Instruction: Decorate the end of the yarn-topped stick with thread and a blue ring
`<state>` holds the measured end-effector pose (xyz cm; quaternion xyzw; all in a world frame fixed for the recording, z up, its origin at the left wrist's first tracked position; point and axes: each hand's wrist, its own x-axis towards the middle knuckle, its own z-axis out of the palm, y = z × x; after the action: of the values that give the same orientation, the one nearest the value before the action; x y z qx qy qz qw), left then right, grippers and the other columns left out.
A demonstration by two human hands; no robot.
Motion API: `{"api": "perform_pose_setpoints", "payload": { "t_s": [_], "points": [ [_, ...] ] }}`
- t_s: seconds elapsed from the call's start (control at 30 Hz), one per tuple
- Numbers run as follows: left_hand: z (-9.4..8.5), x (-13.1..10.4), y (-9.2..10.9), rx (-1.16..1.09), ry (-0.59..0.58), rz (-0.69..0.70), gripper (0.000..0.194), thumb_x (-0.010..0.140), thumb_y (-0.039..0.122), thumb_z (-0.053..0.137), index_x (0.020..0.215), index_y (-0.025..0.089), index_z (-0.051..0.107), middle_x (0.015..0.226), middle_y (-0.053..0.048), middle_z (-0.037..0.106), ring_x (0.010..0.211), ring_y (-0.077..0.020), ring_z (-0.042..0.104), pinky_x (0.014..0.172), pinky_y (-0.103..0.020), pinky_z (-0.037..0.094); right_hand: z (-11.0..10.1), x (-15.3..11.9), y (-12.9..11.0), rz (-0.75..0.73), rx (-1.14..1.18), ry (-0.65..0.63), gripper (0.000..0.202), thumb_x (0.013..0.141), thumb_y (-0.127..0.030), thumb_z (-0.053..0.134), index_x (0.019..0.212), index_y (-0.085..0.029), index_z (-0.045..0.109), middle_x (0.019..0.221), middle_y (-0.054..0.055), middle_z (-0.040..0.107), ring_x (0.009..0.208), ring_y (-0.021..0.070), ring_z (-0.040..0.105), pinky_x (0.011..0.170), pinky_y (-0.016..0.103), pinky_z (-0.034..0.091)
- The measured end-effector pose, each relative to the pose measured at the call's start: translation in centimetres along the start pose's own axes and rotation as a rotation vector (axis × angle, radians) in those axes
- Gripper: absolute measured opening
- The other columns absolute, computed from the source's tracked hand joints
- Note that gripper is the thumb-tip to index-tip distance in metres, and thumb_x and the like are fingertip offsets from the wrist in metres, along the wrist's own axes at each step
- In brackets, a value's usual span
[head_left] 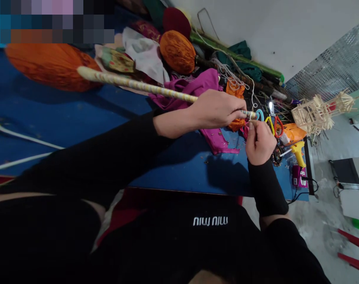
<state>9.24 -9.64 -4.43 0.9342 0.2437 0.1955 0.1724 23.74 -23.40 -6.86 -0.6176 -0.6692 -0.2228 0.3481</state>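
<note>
My left hand is closed around a slim stick wound with pale yellow and white bands. The stick slants across the table to an orange cloth-covered bulb shape at the far left. At the stick's right end, my right hand pinches with thumb and forefinger close to the tip. Whether it grips the stick itself or a thin strip there I cannot make out. Just beyond my fingers lie scissors with red handles and a light blue handle ring. Magenta cloth lies behind my left wrist.
A blue tabletop carries another orange bulb, white cord and a green pole along the wall. On the right are a yellow glue gun, a purple power strip and a wooden stick frame.
</note>
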Motion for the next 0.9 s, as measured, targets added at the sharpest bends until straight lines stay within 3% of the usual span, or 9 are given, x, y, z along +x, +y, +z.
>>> {"api": "perform_pose_setpoints", "payload": {
  "t_s": [0.17, 0.4, 0.6, 0.73, 0.9],
  "points": [
    [-0.5, -0.2, 0.4, 0.049, -0.033, -0.048, 0.039, 0.102, 0.042, 0.045, 0.104, 0.019, 0.076, 0.092, -0.006, 0.077, 0.091, -0.0218, 0.072, 0.07, -0.029, 0.039, 0.8, -0.3, 0.0, 0.06, 0.061, 0.014, 0.034, 0.109, -0.035, 0.042, 0.089, -0.02, 0.066, 0.076, 0.003, 0.068, 0.07, 0.0121, 0.061, 0.066, 0.026, 0.045],
    [-1.1, -0.3, 0.5, 0.029, -0.015, -0.061, 0.04, 0.101, 0.044, 0.042, 0.104, 0.022, 0.076, 0.092, -0.004, 0.077, 0.092, -0.0213, 0.071, 0.073, -0.029, 0.039, 2.5, -0.9, -0.3, 0.135, 0.209, 0.134, 0.045, 0.108, -0.043, 0.044, 0.073, -0.02, 0.061, 0.063, -0.002, 0.057, 0.06, 0.0091, 0.051, 0.062, 0.025, 0.042],
    [-1.6, -0.2, 0.8, -0.002, -0.057, -0.074, 0.043, 0.1, 0.047, 0.042, 0.103, 0.023, 0.077, 0.091, -0.004, 0.077, 0.095, -0.0212, 0.07, 0.075, -0.028, 0.04, 4.0, -1.2, -0.4, 0.431, 0.616, 0.071, 0.052, 0.099, -0.064, 0.052, 0.071, -0.022, 0.064, 0.061, -0.002, 0.058, 0.056, 0.0096, 0.05, 0.06, 0.027, 0.049],
    [-1.8, -0.1, 0.6, -0.021, -0.081, -0.076, 0.043, 0.099, 0.047, 0.042, 0.103, 0.023, 0.077, 0.091, -0.003, 0.077, 0.096, -0.0207, 0.071, 0.076, -0.027, 0.04, 5.4, -1.3, 0.5, 0.653, 0.914, -0.039, 0.059, 0.086, -0.08, 0.059, 0.068, -0.024, 0.061, 0.056, -0.005, 0.05, 0.044, 0.0075, 0.036, 0.044, 0.026, 0.035],
    [-1.8, -0.1, 0.0, -0.07, -0.097, -0.021, 0.039, 0.097, 0.046, 0.045, 0.096, 0.022, 0.076, 0.087, 0.0, 0.075, 0.092, -0.0201, 0.071, 0.075, -0.026, 0.039, 5.7, -0.8, 1.6, 0.785, 1.127, -0.228, 0.061, 0.08, -0.084, 0.061, 0.065, -0.025, 0.054, 0.052, -0.007, 0.036, 0.043, 0.0067, 0.028, 0.043, 0.026, 0.029]
  ]
}}
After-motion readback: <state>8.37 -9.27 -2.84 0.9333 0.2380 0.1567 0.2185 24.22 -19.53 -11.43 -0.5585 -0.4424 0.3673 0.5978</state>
